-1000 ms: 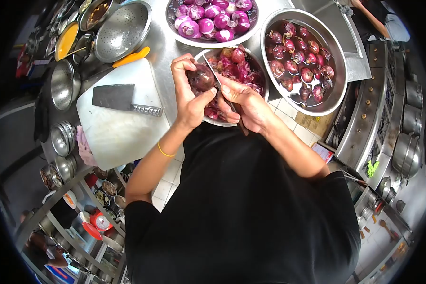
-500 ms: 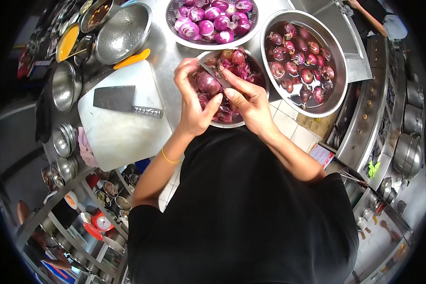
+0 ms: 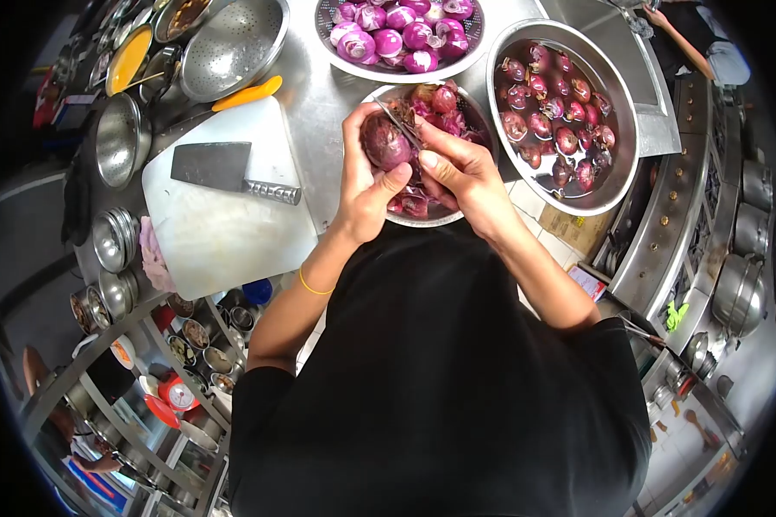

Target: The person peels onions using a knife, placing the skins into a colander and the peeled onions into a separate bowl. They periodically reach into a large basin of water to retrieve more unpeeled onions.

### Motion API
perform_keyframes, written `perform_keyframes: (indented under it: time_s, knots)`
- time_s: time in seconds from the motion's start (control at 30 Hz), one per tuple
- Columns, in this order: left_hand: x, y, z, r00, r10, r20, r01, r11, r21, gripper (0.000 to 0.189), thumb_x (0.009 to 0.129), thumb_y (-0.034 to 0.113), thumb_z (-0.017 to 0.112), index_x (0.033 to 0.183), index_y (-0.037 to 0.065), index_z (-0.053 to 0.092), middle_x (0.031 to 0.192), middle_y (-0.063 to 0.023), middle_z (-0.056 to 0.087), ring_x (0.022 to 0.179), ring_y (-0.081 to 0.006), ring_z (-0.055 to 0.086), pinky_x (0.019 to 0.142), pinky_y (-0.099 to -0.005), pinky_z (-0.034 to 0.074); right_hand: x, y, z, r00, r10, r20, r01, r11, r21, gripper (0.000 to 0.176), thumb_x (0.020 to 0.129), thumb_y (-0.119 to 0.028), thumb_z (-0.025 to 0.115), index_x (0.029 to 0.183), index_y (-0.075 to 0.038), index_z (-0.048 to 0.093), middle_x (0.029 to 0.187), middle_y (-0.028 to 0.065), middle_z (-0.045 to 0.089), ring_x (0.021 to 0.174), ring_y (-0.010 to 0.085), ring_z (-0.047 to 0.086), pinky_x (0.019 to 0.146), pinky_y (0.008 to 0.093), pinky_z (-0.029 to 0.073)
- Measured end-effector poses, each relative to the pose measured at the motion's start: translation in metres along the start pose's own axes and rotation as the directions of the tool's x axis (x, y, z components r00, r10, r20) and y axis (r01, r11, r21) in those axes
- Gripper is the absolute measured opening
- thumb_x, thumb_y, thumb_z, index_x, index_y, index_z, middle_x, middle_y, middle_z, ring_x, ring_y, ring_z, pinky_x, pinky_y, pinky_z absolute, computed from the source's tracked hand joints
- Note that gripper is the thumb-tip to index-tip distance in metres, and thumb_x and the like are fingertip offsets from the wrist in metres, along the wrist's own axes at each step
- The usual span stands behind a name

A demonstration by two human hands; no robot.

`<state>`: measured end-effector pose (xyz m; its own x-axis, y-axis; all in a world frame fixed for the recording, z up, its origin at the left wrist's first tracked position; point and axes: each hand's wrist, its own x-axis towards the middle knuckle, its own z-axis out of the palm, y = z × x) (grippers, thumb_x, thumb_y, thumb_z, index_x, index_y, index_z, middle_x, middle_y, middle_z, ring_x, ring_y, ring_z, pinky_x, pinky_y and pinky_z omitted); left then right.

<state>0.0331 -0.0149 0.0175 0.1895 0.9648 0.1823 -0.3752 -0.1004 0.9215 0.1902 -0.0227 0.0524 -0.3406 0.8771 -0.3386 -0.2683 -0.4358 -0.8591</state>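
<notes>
My left hand [image 3: 366,196] is closed around a dark red onion [image 3: 384,142] with its skin on. My right hand [image 3: 472,185] grips a small knife whose blade [image 3: 397,121] lies against the onion's right side; its handle is hidden in the fingers. Both hands are over a metal bowl [image 3: 422,221] with red onion skins and onions in it. Beyond it stands a perforated bowl [image 3: 397,76] of peeled purple onions. On the right, a large metal basin [image 3: 493,82] holds unpeeled red onions in dark water.
To the left, a cleaver [image 3: 211,166] lies on a white cutting board [image 3: 224,246]. An orange-handled tool [image 3: 248,93] and a colander [image 3: 233,52] sit behind it. A sink [image 3: 599,52] is at the back right, near another person's arm [image 3: 685,47].
The onion has been raised and turned in my left hand, so more of it shows. The knife stays against it. The view has shifted slightly.
</notes>
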Motion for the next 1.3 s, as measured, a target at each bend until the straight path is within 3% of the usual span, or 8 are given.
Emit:
perform_keyframes:
  time_s: [0.13,0.27,0.43,0.67,0.9,1.0,1.2,1.3]
  knots:
    - [-0.001,0.001,-0.019,0.959,-0.219,0.179,0.276,0.866,-0.417,0.067,0.087,0.025,0.064,0.138,0.005,0.027,0.118,-0.0109,0.048,0.093,-0.02,0.052,0.082,-0.0333,0.042,0.001,-0.002,0.002,0.983,-0.181,0.011,0.178,0.952,-0.25,0.043,0.095,-0.012,0.053,0.136,-0.005,0.045,0.079,0.0062,0.062,0.054,0.0054,0.039,0.045,0.0199,0.033]
    - [-0.004,0.001,-0.035,0.894,-0.27,0.359,0.439,0.691,-0.574,0.065,0.088,0.029,0.061,0.139,0.004,0.029,0.113,-0.0114,0.052,0.084,-0.0207,0.05,0.073,-0.0328,0.04,-0.002,-0.006,0.002,0.989,0.027,0.144,-0.069,0.954,0.293,0.037,0.097,-0.011,0.046,0.134,-0.004,0.047,0.084,0.0126,0.064,0.054,0.0079,0.043,0.043,0.02,0.035]
    - [-0.005,0.007,-0.018,0.954,-0.298,0.002,0.26,0.831,-0.492,0.045,0.09,0.013,0.056,0.129,0.002,0.037,0.112,-0.014,0.054,0.086,-0.0203,0.056,0.072,-0.0314,0.047,-0.001,-0.001,0.007,0.997,0.075,0.03,-0.08,0.978,0.191,0.04,0.097,-0.011,0.047,0.136,-0.005,0.044,0.08,0.0088,0.06,0.053,0.0074,0.041,0.043,0.0196,0.033]
    - [-0.008,0.011,-0.024,0.941,-0.339,-0.013,0.287,0.816,-0.502,0.039,0.091,0.013,0.054,0.125,0.001,0.042,0.103,-0.0134,0.059,0.08,-0.023,0.06,0.064,-0.0305,0.049,0.005,-0.016,-0.017,0.997,0.067,-0.046,-0.051,0.958,0.283,0.044,0.098,-0.019,0.047,0.14,-0.007,0.04,0.064,0.0013,0.046,0.047,0.0089,0.035,0.044,0.0221,0.032]
    - [-0.014,0.007,-0.036,0.957,-0.288,0.024,0.248,0.775,-0.581,0.043,0.092,0.016,0.054,0.131,0.006,0.04,0.112,-0.0141,0.054,0.095,-0.0263,0.057,0.076,-0.0356,0.048,0.003,-0.022,-0.028,0.997,-0.025,-0.075,0.025,1.0,0.003,0.05,0.097,-0.016,0.049,0.143,-0.006,0.033,0.063,0.0001,0.045,0.05,0.0074,0.038,0.046,0.0208,0.032]
    - [-0.018,-0.002,-0.042,0.962,-0.274,0.001,0.22,0.769,-0.6,0.046,0.093,0.013,0.049,0.137,0.009,0.035,0.129,-0.0151,0.047,0.095,-0.027,0.052,0.074,-0.0334,0.043,0.006,-0.007,-0.023,0.994,-0.002,-0.112,-0.057,0.849,-0.526,0.072,0.093,-0.015,0.056,0.149,-0.006,0.011,0.064,-0.0008,0.046,0.058,0.007,0.041,0.052,0.0217,0.035]
    - [-0.022,0.001,-0.042,0.949,-0.316,-0.01,0.227,0.705,-0.671,0.043,0.093,0.016,0.052,0.134,0.009,0.038,0.113,-0.0089,0.053,0.086,-0.023,0.054,0.069,-0.0318,0.044,-0.005,-0.002,-0.013,1.0,-0.029,0.009,0.03,0.898,-0.438,0.071,0.091,-0.01,0.057,0.149,-0.009,0.016,0.064,-0.0013,0.045,0.058,0.0075,0.039,0.058,0.0225,0.038]
    - [-0.022,0.004,-0.033,0.942,-0.325,-0.087,0.194,0.736,-0.649,0.044,0.094,0.017,0.052,0.134,0.008,0.038,0.112,-0.0094,0.054,0.086,-0.0228,0.054,0.069,-0.0321,0.044,-0.007,0.001,0.0,0.976,-0.124,0.177,0.196,0.852,-0.485,0.05,0.092,-0.009,0.055,0.14,-0.007,0.041,0.075,0.0002,0.056,0.065,0.0069,0.042,0.069,0.0227,0.04]
